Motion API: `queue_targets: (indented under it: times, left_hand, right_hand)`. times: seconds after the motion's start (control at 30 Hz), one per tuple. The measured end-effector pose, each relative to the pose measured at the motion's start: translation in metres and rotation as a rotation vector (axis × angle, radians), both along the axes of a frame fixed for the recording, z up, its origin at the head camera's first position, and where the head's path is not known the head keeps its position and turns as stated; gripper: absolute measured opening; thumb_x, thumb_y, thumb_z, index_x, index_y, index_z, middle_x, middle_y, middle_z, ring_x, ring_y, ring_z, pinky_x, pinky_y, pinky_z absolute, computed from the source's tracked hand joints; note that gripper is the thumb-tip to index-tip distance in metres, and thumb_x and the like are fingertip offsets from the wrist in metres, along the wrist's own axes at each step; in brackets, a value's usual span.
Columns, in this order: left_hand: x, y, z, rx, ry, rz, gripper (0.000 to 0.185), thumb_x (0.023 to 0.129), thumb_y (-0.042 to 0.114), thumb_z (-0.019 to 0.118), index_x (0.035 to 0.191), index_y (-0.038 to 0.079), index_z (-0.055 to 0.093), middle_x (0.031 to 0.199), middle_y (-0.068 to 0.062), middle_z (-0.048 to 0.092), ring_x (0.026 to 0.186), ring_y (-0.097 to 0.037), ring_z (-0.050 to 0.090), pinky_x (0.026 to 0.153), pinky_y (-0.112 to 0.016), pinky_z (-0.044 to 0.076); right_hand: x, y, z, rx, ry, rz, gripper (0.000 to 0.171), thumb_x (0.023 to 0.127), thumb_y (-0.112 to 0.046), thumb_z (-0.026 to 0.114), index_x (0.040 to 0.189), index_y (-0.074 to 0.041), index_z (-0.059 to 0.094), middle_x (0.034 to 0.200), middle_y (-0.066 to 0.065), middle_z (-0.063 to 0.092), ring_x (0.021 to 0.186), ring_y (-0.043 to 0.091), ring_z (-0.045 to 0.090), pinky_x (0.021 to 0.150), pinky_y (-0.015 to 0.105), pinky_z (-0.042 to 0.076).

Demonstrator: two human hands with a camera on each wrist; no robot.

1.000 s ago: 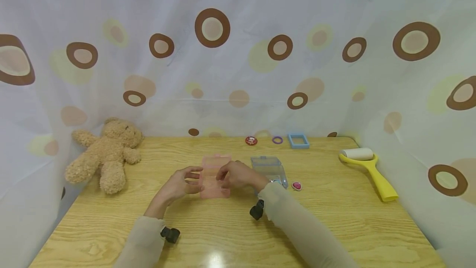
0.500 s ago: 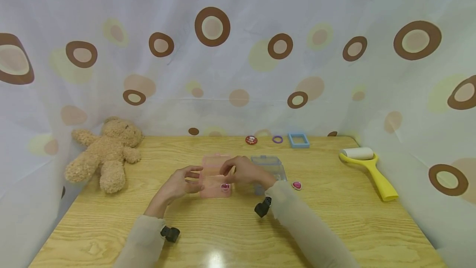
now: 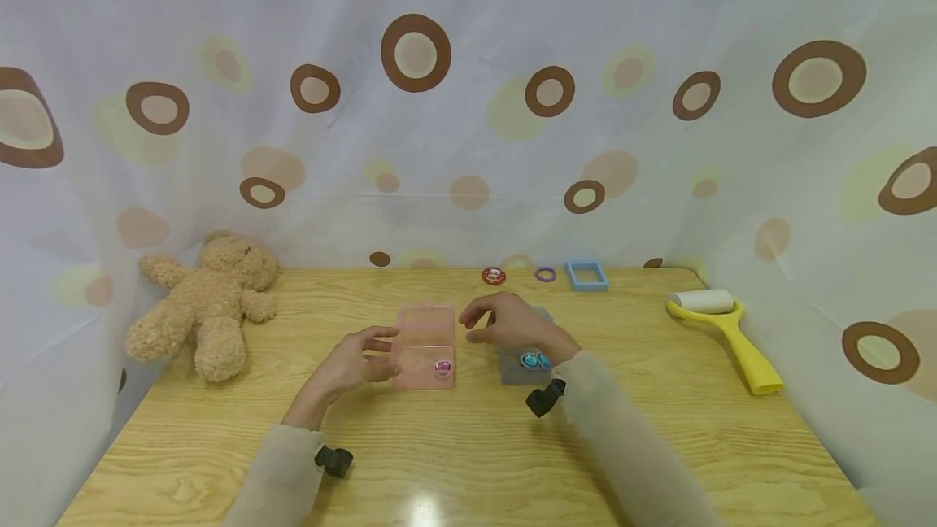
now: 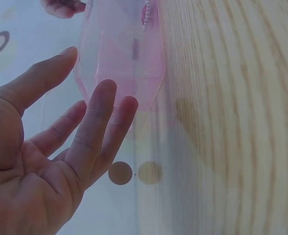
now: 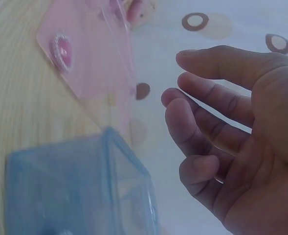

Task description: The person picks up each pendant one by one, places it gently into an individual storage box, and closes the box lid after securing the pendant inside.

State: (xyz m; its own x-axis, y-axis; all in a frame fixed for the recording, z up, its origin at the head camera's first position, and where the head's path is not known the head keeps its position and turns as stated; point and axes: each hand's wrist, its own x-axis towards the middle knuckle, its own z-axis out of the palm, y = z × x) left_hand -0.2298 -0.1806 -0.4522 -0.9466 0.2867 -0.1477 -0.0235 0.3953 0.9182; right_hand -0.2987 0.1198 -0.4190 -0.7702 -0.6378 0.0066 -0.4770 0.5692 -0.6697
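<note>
A clear pink plastic box point(image 3: 424, 324) lies with its lid open on the table, a pink heart-shaped gem point(image 3: 442, 368) with a pale rim in its front right part. My left hand point(image 3: 359, 364) is at the box's left side, thumb and fingers spread, fingertips right at its wall point(image 4: 119, 58). To the right stands a clear blue box point(image 3: 516, 376) holding two blue gems point(image 3: 536, 360). Above this box is my right hand point(image 3: 512, 321), fingers loosely bent and nothing between them point(image 5: 232, 117). The hand covers most of the blue box's lid.
At the back of the table are a red round chip point(image 3: 494, 276), a purple ring point(image 3: 545, 274) and a light blue square frame point(image 3: 587, 276). A teddy bear point(image 3: 208, 299) lies on the left. On the right rests a yellow-handled lint roller point(image 3: 732, 332).
My right hand has let go of the pink gem in the pink box and moved right, over the blue box. Its arm now hides the other pink gem. The left hand stays put.
</note>
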Motion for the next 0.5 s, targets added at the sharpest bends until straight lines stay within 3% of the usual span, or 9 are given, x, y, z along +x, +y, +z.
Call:
queue_targets:
  times: [0.17, 0.5]
  left_hand:
    - [0.0, 0.001, 0.0, 0.003, -0.012, 0.009, 0.064, 0.092, 0.007, 0.072, 0.149, 0.003, 0.043, 0.14, -0.03, 0.05, 0.122, -0.041, 0.058, 0.087, -0.041, 0.059]
    - [0.002, 0.0, 0.003, -0.007, 0.003, -0.016, 0.064, 0.093, 0.008, 0.071, 0.149, 0.002, 0.041, 0.14, -0.031, 0.05, 0.12, -0.04, 0.06, 0.088, -0.041, 0.059]
  right_hand:
    - [-0.001, 0.021, 0.007, -0.003, 0.011, -0.039, 0.021, 0.094, -0.025, 0.07, 0.114, -0.021, 0.071, 0.11, 0.003, 0.072, 0.092, 0.018, 0.066, 0.08, 0.032, 0.054]
    - [-0.003, 0.061, 0.009, -0.035, 0.001, -0.105, 0.026, 0.094, -0.024, 0.07, 0.118, -0.013, 0.07, 0.109, 0.003, 0.07, 0.09, 0.019, 0.064, 0.076, 0.032, 0.053]
